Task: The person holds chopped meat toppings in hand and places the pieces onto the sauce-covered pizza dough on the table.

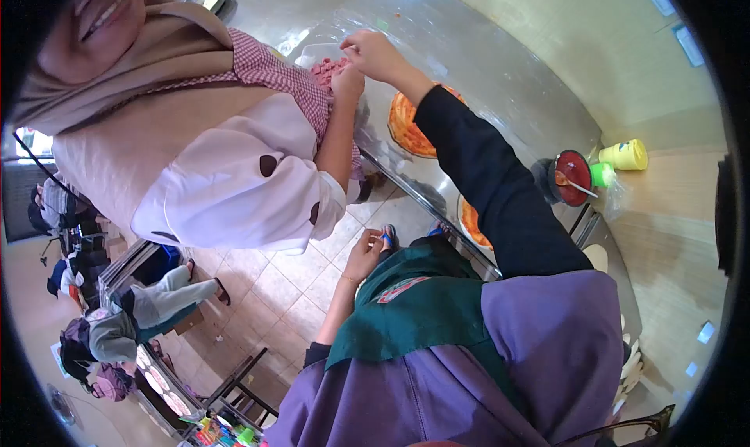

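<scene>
My right hand [376, 55], in a black sleeve, reaches over the metal worktop beside a clear tray [310, 54] of chopped pink meat [324, 72]. Its fingers are drawn together; whether anything is between them is too small to make out. Close below it, a co-worker's hand [348, 81] is at the meat. A round pizza base spread with red sauce [408, 127] lies under my forearm, partly covered by it. Low at my side hangs my left hand [364, 253], fingers loosely apart, holding nothing.
The co-worker in a checked apron [293, 88] stands close on the left. A second sauced base [471, 222] lies near the worktop edge. A bowl of red sauce [573, 174] with a spoon stands by a yellow container [627, 155]. Other people are at far left.
</scene>
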### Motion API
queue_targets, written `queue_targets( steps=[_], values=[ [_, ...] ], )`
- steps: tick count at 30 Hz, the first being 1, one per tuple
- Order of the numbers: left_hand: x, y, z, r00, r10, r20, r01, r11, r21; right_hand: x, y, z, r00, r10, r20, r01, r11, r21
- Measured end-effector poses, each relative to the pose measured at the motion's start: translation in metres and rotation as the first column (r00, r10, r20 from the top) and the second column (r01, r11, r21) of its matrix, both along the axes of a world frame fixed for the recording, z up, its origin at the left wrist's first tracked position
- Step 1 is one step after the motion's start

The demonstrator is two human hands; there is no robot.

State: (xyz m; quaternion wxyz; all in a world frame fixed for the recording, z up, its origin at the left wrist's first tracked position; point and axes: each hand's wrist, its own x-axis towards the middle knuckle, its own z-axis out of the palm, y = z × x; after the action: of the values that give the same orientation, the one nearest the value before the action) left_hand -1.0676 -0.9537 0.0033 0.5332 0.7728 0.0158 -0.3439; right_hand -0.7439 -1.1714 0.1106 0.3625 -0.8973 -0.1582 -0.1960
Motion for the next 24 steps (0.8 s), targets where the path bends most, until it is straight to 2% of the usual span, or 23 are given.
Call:
queue_targets(
  steps=[2,3,6,11,13,14,15,17,18,20,22,23,24],
  values=[
    [-0.001,0.002,-0.003,0.998,0.035,-0.043,-0.035,0.999,-0.002,0.015,0.008,-0.003,0.996,0.084,-0.043,-0.088,0.991,-0.100],
    [-0.001,0.002,-0.002,0.997,0.044,-0.058,-0.044,0.999,0.004,0.025,0.012,-0.008,0.996,0.077,-0.042,-0.081,0.992,-0.095],
    [0.000,0.000,-0.001,0.993,0.046,-0.112,-0.043,0.999,0.034,0.054,0.025,-0.035,0.980,0.115,-0.165,-0.154,0.956,-0.249],
    [-0.007,0.004,-0.017,0.990,0.074,-0.120,-0.071,0.997,0.022,0.084,0.045,-0.080,0.938,0.160,-0.307,-0.267,0.899,-0.348],
    [-0.012,0.005,-0.023,0.989,0.086,-0.118,-0.084,0.996,0.025,0.087,0.049,-0.095,0.889,0.149,-0.432,-0.352,0.827,-0.439],
    [-0.012,0.005,-0.022,0.988,0.093,-0.126,-0.090,0.996,0.027,0.089,0.053,-0.098,0.862,0.153,-0.483,-0.426,0.735,-0.527],
    [-0.013,0.006,-0.021,0.986,0.100,-0.135,-0.096,0.995,0.031,0.095,0.058,-0.116,0.858,0.154,-0.490,-0.429,0.739,-0.519],
    [-0.018,0.010,-0.029,0.982,0.106,-0.158,-0.100,0.994,0.044,0.106,0.067,-0.149,0.887,0.077,-0.455,-0.269,0.887,-0.376],
    [-0.019,0.011,-0.030,0.981,0.108,-0.160,-0.100,0.993,0.055,0.092,0.067,-0.129,0.884,0.081,-0.460,-0.273,0.888,-0.370],
    [-0.021,0.013,-0.029,0.978,0.115,-0.171,-0.101,0.991,0.086,0.053,0.063,-0.063,0.771,-0.102,-0.628,-0.229,0.877,-0.423],
    [-0.023,0.015,-0.027,0.974,0.127,-0.186,-0.115,0.991,0.075,0.097,0.070,-0.150,0.872,0.107,-0.477,-0.379,0.765,-0.521],
    [-0.023,0.015,-0.029,0.972,0.134,-0.194,-0.125,0.990,0.058,0.098,0.072,-0.146,0.898,0.214,-0.384,-0.415,0.699,-0.582],
    [-0.024,0.017,-0.031,0.972,0.134,-0.191,-0.125,0.990,0.058,0.091,0.070,-0.145,0.900,0.170,-0.403,-0.395,0.709,-0.584]
  ],
)
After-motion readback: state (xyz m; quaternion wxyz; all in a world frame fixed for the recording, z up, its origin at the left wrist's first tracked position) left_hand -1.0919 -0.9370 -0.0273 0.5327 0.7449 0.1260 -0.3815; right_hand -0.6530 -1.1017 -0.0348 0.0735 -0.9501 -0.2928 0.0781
